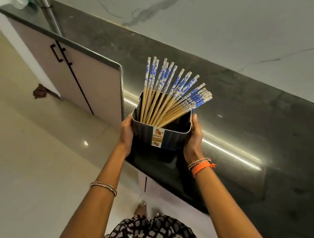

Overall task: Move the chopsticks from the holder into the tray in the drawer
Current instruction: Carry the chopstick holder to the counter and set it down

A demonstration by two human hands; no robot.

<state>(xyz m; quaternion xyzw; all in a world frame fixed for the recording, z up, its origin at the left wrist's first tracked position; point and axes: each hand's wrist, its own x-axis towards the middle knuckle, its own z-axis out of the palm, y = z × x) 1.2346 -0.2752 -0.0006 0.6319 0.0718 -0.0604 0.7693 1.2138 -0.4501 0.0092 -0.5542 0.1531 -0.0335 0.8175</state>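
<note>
We see a dark polished stone table [249, 112] running along a marbled white wall [237, 30], with white cabinet doors [70, 72] below it. Over the table's near edge sits a dark grey, square, ribbed holder [160, 138] bearing a paper label [158, 137] on its near face. Our left hand [127, 133] grips the holder's left side and our right hand [194, 139] grips its right side, fingers wrapped round the walls. Inside it stand the chopsticks [169, 97], fanned out and leaning to the right: pale bamboo shafts with blue-and-white flowered tops rising well above the rim.
</note>
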